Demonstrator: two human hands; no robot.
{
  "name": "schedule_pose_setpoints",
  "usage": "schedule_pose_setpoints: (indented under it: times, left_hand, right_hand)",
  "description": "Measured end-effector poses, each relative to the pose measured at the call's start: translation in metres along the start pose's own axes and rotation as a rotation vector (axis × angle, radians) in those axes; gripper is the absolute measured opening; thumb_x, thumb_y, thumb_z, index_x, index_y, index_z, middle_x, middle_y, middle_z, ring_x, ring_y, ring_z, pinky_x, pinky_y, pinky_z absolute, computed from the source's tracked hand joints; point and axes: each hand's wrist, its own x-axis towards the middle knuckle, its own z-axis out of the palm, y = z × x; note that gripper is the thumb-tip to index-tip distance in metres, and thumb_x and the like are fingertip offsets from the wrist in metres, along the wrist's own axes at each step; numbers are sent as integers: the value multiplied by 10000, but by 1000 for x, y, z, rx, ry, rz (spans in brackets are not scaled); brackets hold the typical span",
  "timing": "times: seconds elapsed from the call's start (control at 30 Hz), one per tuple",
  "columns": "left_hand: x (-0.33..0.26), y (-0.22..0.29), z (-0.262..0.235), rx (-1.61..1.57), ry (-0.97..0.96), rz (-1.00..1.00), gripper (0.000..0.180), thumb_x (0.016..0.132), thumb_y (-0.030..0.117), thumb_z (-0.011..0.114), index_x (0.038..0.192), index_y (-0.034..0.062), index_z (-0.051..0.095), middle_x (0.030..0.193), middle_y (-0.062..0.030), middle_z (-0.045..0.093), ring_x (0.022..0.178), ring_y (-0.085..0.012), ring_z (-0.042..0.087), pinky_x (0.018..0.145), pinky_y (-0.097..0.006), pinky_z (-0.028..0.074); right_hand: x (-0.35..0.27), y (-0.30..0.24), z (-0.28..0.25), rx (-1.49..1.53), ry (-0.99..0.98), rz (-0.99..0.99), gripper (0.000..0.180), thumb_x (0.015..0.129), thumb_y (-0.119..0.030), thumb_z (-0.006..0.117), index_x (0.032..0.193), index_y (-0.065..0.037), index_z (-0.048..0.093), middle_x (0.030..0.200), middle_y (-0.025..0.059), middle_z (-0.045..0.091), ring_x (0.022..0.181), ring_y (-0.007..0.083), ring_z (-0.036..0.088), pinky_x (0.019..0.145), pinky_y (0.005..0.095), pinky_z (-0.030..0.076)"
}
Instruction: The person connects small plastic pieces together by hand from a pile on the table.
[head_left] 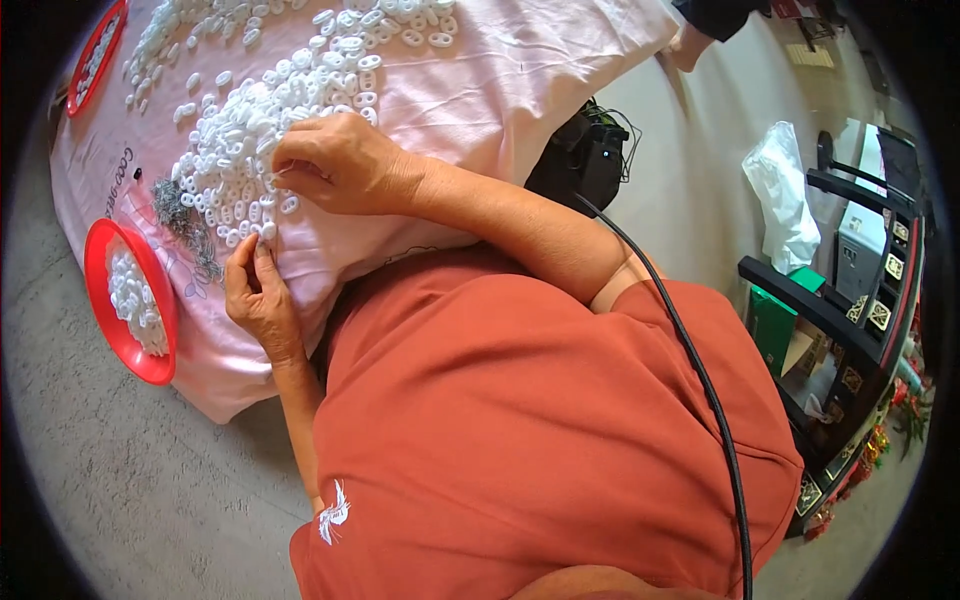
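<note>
Many small white oval plastic pieces with holes (245,130) lie heaped on a pink cloth (455,110). At the near edge of this heap, my left hand (262,305) pinches one white plastic piece (268,230) between thumb and fingertip. My right hand (345,165) is over the heap's right side, fingers curled together and closed. What it holds, if anything, is too small to make out. Left of the heap, close to my left hand, is a tangled pile of thin grey metal bits (180,212).
A red bowl (163,350) of white pieces sits at the cloth's left edge; another red bowl (76,100) is at the far left. A black bag (585,165) stands beyond my right arm. Dark wooden furniture (850,320) and a white plastic bag (785,200) are at right.
</note>
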Motion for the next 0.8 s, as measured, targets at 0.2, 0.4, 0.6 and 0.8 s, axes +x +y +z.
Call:
schedule_pose_setpoints:
  times: [0.2, 0.4, 0.6, 0.8]
  left_hand:
    - [1, -1, 0, 1, -9, 7, 133, 914, 19, 616, 1033, -1, 673, 944, -76, 669, 850, -160, 624, 770, -283, 501]
    - [1, -1, 0, -5, -16, 17, 130, 916, 15, 613, 1031, -6, 669, 951, -80, 664, 869, -168, 621, 778, -286, 502]
    - [1, 1, -1, -7, -20, 22, 132, 917, 8, 611, 1035, -16, 664, 958, -82, 658, 871, -169, 619, 788, -289, 506]
    - [0, 1, 0, -57, -16, -14, 137, 919, 4, 606, 1042, -14, 666, 968, -72, 658, 889, -152, 616, 801, -277, 506]
  right_hand:
    - [-1, 1, 0, 2, -11, 16, 114, 819, -118, 691, 871, -40, 625, 779, 123, 627, 720, 310, 645, 631, 381, 512]
    - [0, -1, -1, -61, 1, 31, 121, 816, -125, 695, 878, -49, 625, 785, 114, 617, 726, 311, 639, 637, 383, 514]
    - [1, 1, 1, -62, 27, 20, 141, 809, -129, 708, 885, -47, 623, 835, 119, 614, 766, 315, 638, 664, 391, 515]
    - [1, 4, 3, -36, 120, -61, 142, 795, -105, 721, 861, -38, 613, 868, 113, 617, 794, 295, 639, 690, 388, 513]
